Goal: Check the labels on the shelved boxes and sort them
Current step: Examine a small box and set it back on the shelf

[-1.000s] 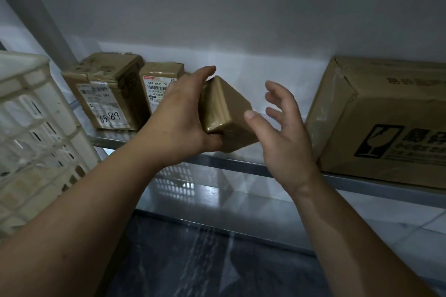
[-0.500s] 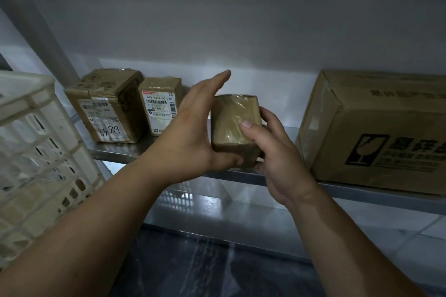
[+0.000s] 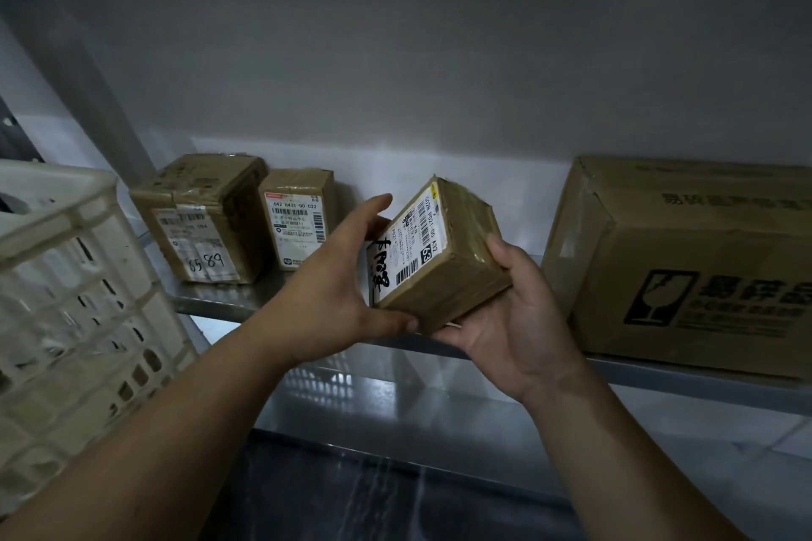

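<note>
Small box hangs tilted in front of the metal shelf, held between both hands, with its white label turned toward the camera. Left hand grips its left side, thumb under the lower edge and fingers reaching behind. Right hand cups it from below, fingers curled round the right side. On the shelf behind stand a box marked 6589 and a narrower box just beside it. A large carton rests on the shelf at right, and a pale plastic crate is at left.
</note>
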